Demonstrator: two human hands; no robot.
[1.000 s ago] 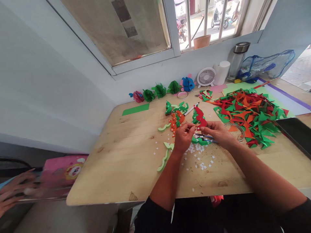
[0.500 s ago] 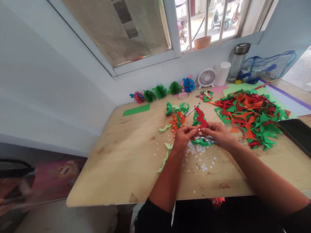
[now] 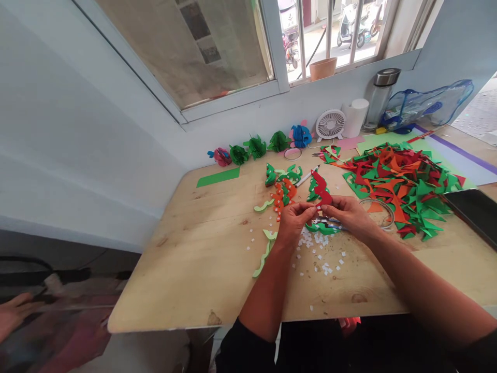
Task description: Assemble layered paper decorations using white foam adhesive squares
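Note:
Between both hands is a red wavy paper cutout (image 3: 322, 187), with a small white square showing at its lower end. My left hand (image 3: 294, 220) pinches that lower end with thumb and finger. My right hand (image 3: 347, 211) grips the same piece from the right, fingers closed. Under and in front of my hands lie a green paper cutout (image 3: 325, 228) and many small white squares (image 3: 326, 268). Just left are orange paper cutouts (image 3: 278, 199) dotted with white squares, and light green wavy strips (image 3: 264, 259). A white pen (image 3: 306, 176) lies behind them.
A heap of red, orange and green paper scraps (image 3: 399, 181) covers the right side, beside a phone (image 3: 471, 210) and a tape roll (image 3: 382, 210). Along the wall stand green paper balls (image 3: 257, 147), a small fan (image 3: 331, 124) and a glass bottle (image 3: 380, 101). Another person's hand (image 3: 17, 311) appears lower left.
My hands and the red cutout stay almost in place. At lower left, the pink object has shifted and another person's hand has come into view.

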